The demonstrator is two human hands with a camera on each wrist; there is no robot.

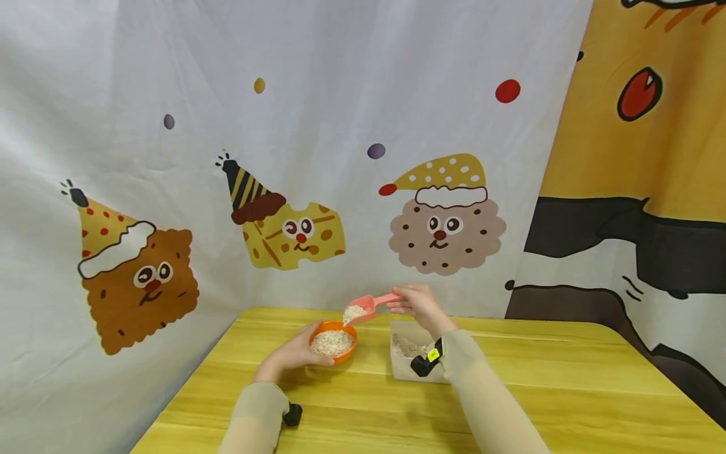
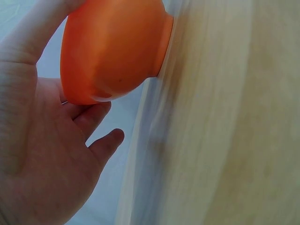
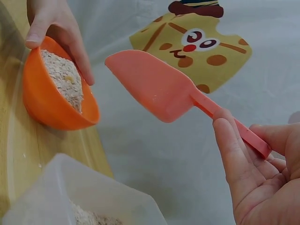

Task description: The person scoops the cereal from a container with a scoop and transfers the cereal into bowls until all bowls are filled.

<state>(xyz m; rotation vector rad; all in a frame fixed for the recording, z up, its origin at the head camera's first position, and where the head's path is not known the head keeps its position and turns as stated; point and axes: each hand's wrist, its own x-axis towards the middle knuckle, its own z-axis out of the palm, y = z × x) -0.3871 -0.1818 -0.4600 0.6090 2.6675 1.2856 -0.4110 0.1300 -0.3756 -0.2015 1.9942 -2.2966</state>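
An orange bowl point(image 1: 344, 359) stands on the table, nearly full of pale flakes point(image 1: 331, 342) that look like oats. My left hand point(image 1: 299, 350) holds it from the left, thumb on the near side and fingers round the far side, as the left wrist view also shows the hand point(image 2: 51, 145) against its wall. Above and to the right of the bowl, my right hand point(image 1: 421, 306) pinches the handle of a pink scoop point(image 3: 159, 89). Flakes point(image 1: 354, 313) lie at the scoop's tip, tilted down toward the bowl; the right wrist view shows only the scoop's outside.
A translucent white container point(image 1: 404, 368) with more flakes stands right of the bowl, partly hidden beneath my right wrist. The wooden table point(image 1: 544, 372) reaches back to a cloth backdrop point(image 1: 317, 75) printed with cartoon figures.
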